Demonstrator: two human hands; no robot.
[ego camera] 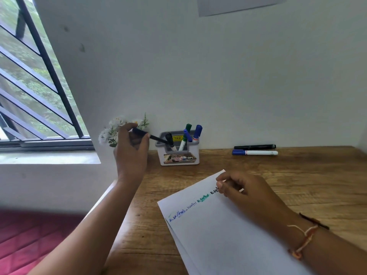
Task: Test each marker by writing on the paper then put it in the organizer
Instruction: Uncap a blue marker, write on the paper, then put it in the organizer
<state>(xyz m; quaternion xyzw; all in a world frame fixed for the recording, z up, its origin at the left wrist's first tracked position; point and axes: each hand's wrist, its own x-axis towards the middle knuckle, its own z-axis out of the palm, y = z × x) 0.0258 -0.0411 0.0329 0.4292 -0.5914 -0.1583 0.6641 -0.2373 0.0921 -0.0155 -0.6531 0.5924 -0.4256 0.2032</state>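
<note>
While the left hand [131, 147] reaches toward the organizer [178, 158], its grip pinches a black marker [146, 134] between the thumb and the fingers. The far end of this marker is at the left compartment, either just over the rim or a little inside; I cannot tell which. The organizer stands at the back of the wooden surface [297, 175], close to the wall. As far as I can count, it holds four standing markers [197, 132]: one with a black cap, one with a green cap and two with blue.

The paper [218, 235] lies nearer to the person, turned at an angle. Along its top edge there are short written samples [202, 202] in blue, in a thin dark line, in green and in black. The last one is partly hidden by the right hand [246, 193]. This hand rests on the upper corner of the paper with curled fingers, and I cannot tell whether its grip pinches the sheet or holds nothing.

I judge that the task is more than half done, and that the marker in the left hand is tested and going to its place. Two markers are not yet stored. A second black marker [254, 147] and a white marker with blue cap [255, 153] lie side by side at the back right of the surface, well apart from the organizer. These two need testing and storing.
</note>
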